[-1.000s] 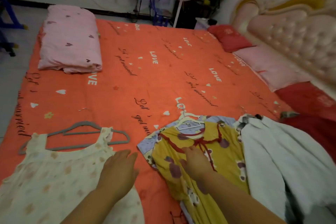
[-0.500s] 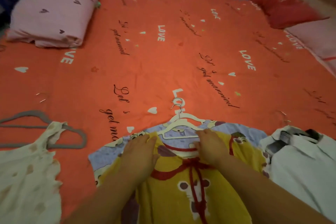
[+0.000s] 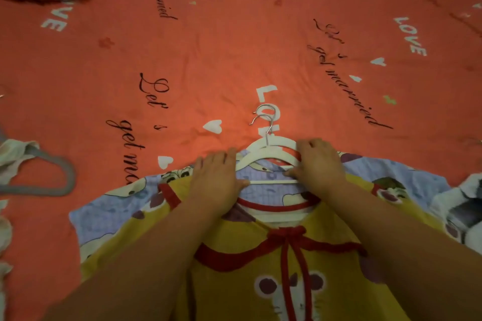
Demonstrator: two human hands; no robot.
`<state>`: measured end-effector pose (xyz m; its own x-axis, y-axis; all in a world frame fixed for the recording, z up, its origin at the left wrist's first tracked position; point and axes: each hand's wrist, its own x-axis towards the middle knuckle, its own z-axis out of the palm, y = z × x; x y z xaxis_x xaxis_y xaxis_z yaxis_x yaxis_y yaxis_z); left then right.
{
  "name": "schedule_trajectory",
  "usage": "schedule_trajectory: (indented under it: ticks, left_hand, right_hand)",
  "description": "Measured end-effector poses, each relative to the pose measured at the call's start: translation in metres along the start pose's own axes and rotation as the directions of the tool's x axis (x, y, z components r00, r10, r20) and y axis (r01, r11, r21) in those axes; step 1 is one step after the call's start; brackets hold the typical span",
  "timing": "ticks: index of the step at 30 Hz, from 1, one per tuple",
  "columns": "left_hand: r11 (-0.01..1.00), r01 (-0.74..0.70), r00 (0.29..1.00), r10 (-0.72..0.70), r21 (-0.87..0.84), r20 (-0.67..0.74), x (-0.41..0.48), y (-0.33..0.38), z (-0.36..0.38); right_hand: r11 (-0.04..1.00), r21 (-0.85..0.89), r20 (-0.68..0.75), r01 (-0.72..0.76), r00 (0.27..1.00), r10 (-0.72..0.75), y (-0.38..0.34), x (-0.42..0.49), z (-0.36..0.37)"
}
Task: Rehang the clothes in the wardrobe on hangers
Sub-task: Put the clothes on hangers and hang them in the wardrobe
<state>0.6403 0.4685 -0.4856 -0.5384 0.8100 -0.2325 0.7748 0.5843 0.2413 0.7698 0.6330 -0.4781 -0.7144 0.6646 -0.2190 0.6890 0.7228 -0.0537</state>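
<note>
Pressing flat left hand (image 3: 216, 180) on yellow dress (image 3: 229, 289); right hand (image 3: 319, 164) apparently pinching white hanger (image 3: 250, 157).

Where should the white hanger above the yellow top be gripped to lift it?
Probably at its neck below the hook, from above: the white hanger lies flat with arm ends hidden, only neck and hook clear on the bedsheet.
</note>
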Motion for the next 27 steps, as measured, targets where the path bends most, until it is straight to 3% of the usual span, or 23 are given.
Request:
schedule_trajectory:
  ticks: [11,15,21,27]
  left_hand:
    - [0.985,-0.136,0.971,0.111,-0.105,-0.212,-0.061,-0.011,-0.071]
    - [0.974,-0.199,0.914,0.144,-0.11,-0.379,-0.117,-0.021,-0.123]
    - [0.968,-0.214,0.859,0.122,-0.133,-0.498,-0.218,-0.042,-0.213]
    - [0.973,-0.204,0.775,0.094,-0.107,-0.625,-0.333,-0.073,-0.292]
  right_hand:
    - [0.97,0.156,-0.135,0.188,0.977,-0.168,-0.021,-0.066,-0.074]
    - [0.952,0.22,-0.196,0.212,0.966,-0.169,-0.055,-0.103,-0.114]
    - [0.918,0.289,-0.286,0.271,0.94,-0.188,-0.121,-0.185,-0.209]
    - [0.91,0.22,-0.312,0.351,0.909,-0.275,-0.192,-0.269,-0.289]
